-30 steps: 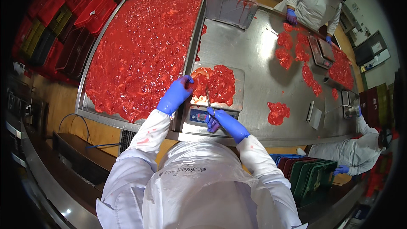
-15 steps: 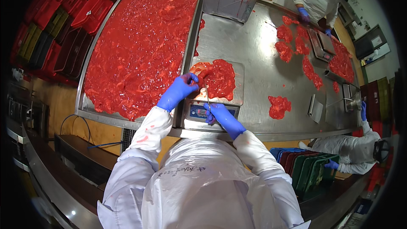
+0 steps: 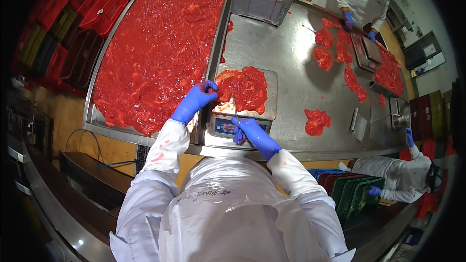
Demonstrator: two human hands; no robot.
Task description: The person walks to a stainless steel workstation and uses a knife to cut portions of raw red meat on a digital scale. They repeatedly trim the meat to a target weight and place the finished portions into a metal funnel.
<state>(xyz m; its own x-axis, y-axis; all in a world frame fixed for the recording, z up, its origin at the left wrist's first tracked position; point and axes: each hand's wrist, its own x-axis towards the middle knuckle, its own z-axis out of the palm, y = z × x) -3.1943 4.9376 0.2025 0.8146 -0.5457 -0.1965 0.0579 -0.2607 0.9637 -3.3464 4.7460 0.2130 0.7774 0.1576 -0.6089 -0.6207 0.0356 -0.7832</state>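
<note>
A heap of raw red meat (image 3: 245, 89) lay on the scale platter (image 3: 270, 98). Its left edge was pinched by the left hand (image 3: 196, 101); a thin knife (image 3: 235, 108) was gripped in the closed right hand (image 3: 248, 132). Meat judged soft, wet, slippery; best gathered from underneath

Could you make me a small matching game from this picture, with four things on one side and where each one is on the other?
Things:
1. left hand
2. right hand
3. big tray of red meat
4. lone lump of meat

Places:
a. on the bare steel table, right of the scale
b. at the left edge of the meat heap on the scale
c. fills the left part of the table
d. holding a thin knife by the scale's display

Pairs: 1-b, 2-d, 3-c, 4-a
</note>
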